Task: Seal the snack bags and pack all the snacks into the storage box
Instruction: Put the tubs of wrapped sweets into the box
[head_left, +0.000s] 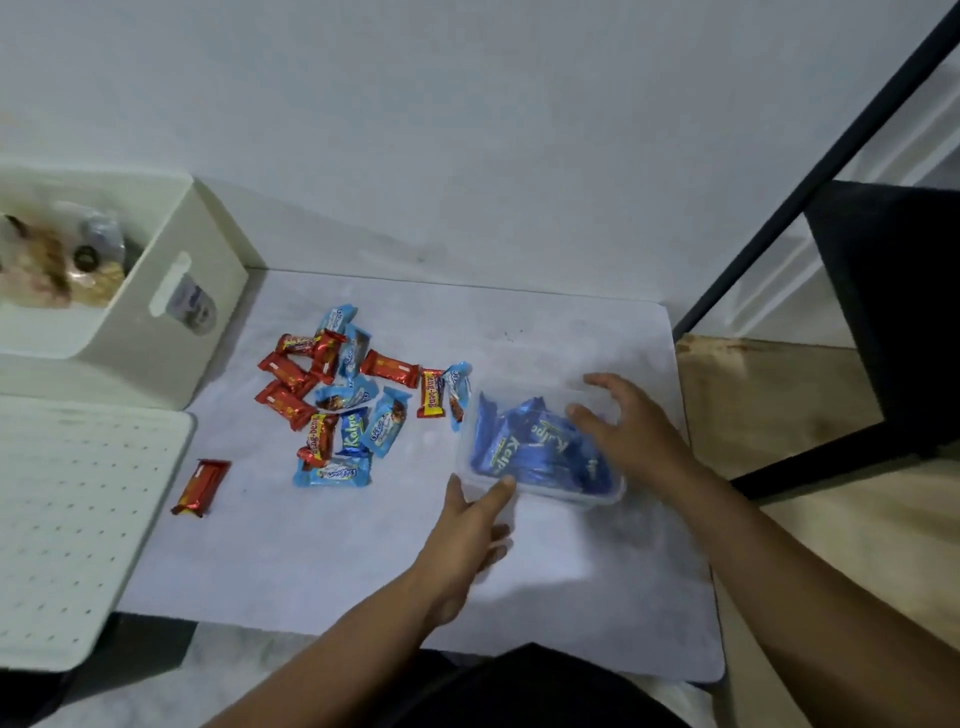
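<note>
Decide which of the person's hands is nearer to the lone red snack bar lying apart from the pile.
Left. The left hand is at the clear container's near-left corner, on the side towards the lone red bar. The right hand is over the container's far side, farther away.

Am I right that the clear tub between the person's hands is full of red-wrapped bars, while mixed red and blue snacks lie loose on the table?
Not quite. The head view shows the clear tub holding dark blue wrappers, not red ones. The rest stands: it sits between the left hand and right hand, and mixed red and blue snacks lie loose on the table.
</note>
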